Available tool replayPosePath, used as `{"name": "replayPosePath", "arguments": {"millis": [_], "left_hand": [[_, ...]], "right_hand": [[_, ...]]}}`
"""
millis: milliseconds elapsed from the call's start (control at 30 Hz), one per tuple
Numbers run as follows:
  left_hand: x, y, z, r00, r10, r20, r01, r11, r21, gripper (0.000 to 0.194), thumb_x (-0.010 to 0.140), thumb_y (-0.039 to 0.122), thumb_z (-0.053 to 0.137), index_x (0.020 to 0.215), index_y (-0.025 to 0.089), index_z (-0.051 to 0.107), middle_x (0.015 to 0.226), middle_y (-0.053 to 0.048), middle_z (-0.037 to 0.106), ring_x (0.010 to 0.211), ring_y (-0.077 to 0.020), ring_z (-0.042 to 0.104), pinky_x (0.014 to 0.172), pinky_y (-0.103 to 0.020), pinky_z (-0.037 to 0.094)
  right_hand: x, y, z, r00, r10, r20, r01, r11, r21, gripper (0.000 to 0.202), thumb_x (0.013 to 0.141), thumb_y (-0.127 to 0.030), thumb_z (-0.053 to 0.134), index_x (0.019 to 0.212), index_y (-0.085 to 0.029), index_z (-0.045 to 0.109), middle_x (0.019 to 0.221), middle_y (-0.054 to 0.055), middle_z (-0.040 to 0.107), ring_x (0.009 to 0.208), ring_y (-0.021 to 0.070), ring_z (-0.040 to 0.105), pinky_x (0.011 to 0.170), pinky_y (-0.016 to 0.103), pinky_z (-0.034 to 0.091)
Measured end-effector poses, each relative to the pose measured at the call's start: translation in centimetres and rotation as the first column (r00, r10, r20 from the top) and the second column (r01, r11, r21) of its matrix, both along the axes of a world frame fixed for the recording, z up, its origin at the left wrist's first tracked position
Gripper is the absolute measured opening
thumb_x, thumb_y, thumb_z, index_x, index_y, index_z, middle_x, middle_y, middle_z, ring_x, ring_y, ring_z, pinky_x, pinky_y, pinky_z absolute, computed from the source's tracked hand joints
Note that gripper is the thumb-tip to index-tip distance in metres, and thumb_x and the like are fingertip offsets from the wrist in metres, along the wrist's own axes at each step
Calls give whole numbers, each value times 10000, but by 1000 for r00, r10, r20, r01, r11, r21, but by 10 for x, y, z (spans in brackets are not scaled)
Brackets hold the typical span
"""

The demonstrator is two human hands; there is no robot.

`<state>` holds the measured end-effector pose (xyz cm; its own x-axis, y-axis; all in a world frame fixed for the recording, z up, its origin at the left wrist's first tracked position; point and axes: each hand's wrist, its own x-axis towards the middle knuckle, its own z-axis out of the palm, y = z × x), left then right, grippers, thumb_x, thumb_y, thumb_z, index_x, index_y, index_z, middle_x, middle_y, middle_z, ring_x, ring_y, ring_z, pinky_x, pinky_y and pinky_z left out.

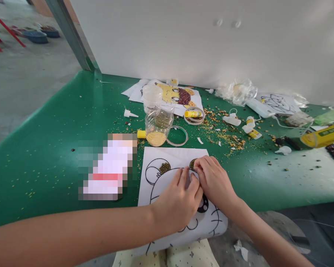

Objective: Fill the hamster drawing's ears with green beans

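A white paper sheet (178, 155) with a black-outlined animal face hangs partly over the table's front edge. Small green beans (165, 168) fill part of its left ear, and more green beans (193, 164) show in the right ear. My left hand (180, 198) rests on the face drawing, fingers stretched toward its top outline. Beside it, my right hand (214, 178) has its fingers pinched together at the right ear; whatever is in the pinch is hidden. Just beyond the sheet stands a clear plastic jar (157, 129) with yellow grains in the bottom.
A pixelated phone-like object (108, 168) lies left of the sheet. Behind are a yellow animal picture (169, 94), a glue stick (193, 114) inside a ring lid, and scattered beans (233, 141). Glue bottles (252, 131) and a yellow packet (325, 134) lie to the right.
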<state>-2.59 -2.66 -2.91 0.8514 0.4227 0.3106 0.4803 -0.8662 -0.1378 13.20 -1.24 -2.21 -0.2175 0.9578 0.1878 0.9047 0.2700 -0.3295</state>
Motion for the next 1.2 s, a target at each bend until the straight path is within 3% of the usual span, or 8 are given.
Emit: {"name": "replayPosePath", "arguments": {"millis": [200, 300, 500, 600, 700, 967, 1133, 1200], "left_hand": [[-2, 1, -1, 1000, -10, -3, 10, 1000, -6, 380, 827, 199, 384, 1120, 13, 538, 1135, -210, 561, 1114, -399, 517, 941, -488, 399], [-2, 1, -1, 1000, -4, -15, 3, 1000, -16, 378, 834, 202, 382, 1125, 14, 532, 1152, -207, 550, 1126, -401, 504, 940, -485, 405], [-2, 0, -1, 999, -1, -32, 1, 1000, -12, 384, 843, 205, 368, 1137, 12, 524, 1154, -201, 546, 1121, -390, 508, 952, -476, 409], [-2, 1, -1, 1000, 3, -23, -3, 1000, -5, 382, 843, 199, 366, 1134, 11, 527, 1141, -196, 551, 1115, -392, 510, 945, -484, 416], [-2, 1, -1, 1000, -2, -21, 1, 1000, -19, 384, 843, 198, 365, 1141, 15, 524, 1144, -191, 550, 1122, -394, 505, 941, -486, 419], [-4, 0, 0, 1000, -3, -9, 3, 1000, -27, 375, 836, 190, 375, 1131, 13, 525, 1138, -193, 551, 1108, -391, 518, 934, -487, 420], [-4, 0, -1, 1000, -2, -8, 1, 1000, -25, 374, 834, 194, 376, 1126, 16, 526, 1139, -194, 552, 1112, -396, 515, 936, -489, 417], [-3, 0, 0, 1000, 2, -12, -2, 1000, -18, 369, 836, 189, 374, 1124, 18, 527, 1138, -194, 555, 1110, -392, 518, 937, -487, 416]], "right_hand": [[6, 2, 4, 998, 29, -61, -31, 999, -34, 187, 860, -181, 437, 707, -286, 456, 754, 31, 583, 725, 217, 543, 653, 377, 473], [19, 17, 11, 991, 64, -120, -69, 997, -37, 164, 854, -176, 444, 734, -281, 483, 768, 29, 598, 747, 200, 565, 658, 347, 475], [77, 102, 17, 981, -191, -21, 193, 974, 119, 117, 803, -207, 473, 763, -173, 578, 783, 78, 606, 757, 222, 549, 661, 355, 419], [98, 144, 12, 978, -208, 27, 203, 970, 131, 105, 772, -192, 511, 740, -163, 606, 768, 69, 610, 776, 219, 539, 710, 350, 398], [104, 165, 5, 980, -185, 77, 177, 979, 106, 92, 760, -198, 546, 733, -172, 631, 777, 54, 620, 768, 200, 536, 711, 324, 389], [100, 173, -2, 958, -227, 176, 221, 974, 51, 137, 812, -213, 554, 731, -149, 644, 773, 84, 643, 732, 185, 544, 666, 325, 408], [93, 170, 2, 953, -197, 232, 192, 980, 45, 262, 888, -318, 503, 1080, -152, 565, 1096, 77, 581, 938, 173, 575, 811, 381, 487], [84, 160, 10, 957, -193, 219, 184, 981, 61, 283, 892, -323, 496, 1119, -161, 543, 1133, 75, 561, 965, 177, 570, 826, 395, 485]]}}
